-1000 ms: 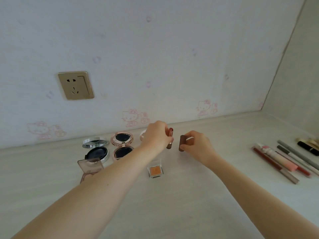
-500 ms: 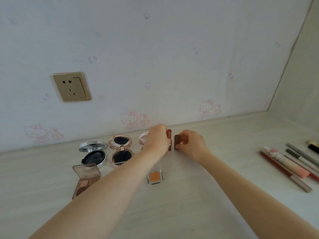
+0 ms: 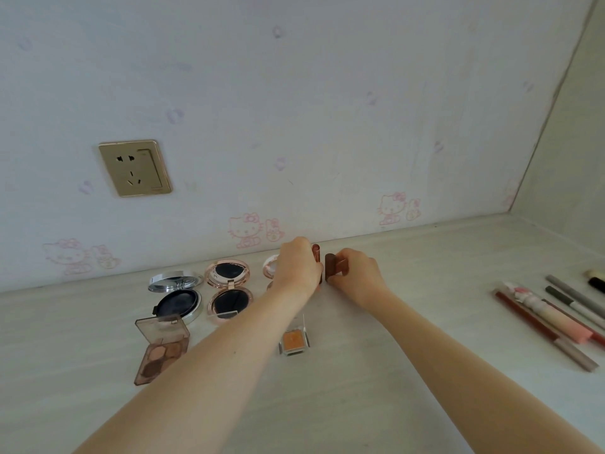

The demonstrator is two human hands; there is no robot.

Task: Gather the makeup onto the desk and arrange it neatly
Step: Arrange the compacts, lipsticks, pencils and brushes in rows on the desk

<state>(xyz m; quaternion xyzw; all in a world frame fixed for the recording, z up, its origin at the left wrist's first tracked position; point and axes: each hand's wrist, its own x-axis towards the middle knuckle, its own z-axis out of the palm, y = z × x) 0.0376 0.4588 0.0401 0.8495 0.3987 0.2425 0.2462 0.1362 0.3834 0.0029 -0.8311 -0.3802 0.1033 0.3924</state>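
My left hand (image 3: 299, 267) grips a slim rose-brown lipstick tube (image 3: 316, 257), held upright near the wall. Right beside it my right hand (image 3: 357, 276) holds a brown lipstick (image 3: 333, 267), standing on the pale desk (image 3: 327, 404). The two tubes stand close together, a narrow gap between them. Left of my hands lie an open silver compact (image 3: 178, 294), an open rose-gold compact (image 3: 229, 285) and a small pink-rimmed compact (image 3: 270, 267) partly hidden by my left hand. An open brown eyeshadow palette (image 3: 162, 347) and a small orange eyeshadow pot (image 3: 293, 342) lie nearer to me.
At the right edge lie several pencils and tubes (image 3: 550, 319) side by side, with a dark-tipped item (image 3: 597, 281) behind them. A gold wall socket (image 3: 135, 168) sits on the wallpapered wall. A side panel closes the desk on the right.
Both hands moved away from me toward the wall, bringing the two lipsticks closer together and down to the desk. The brown lipstick was turned upright.
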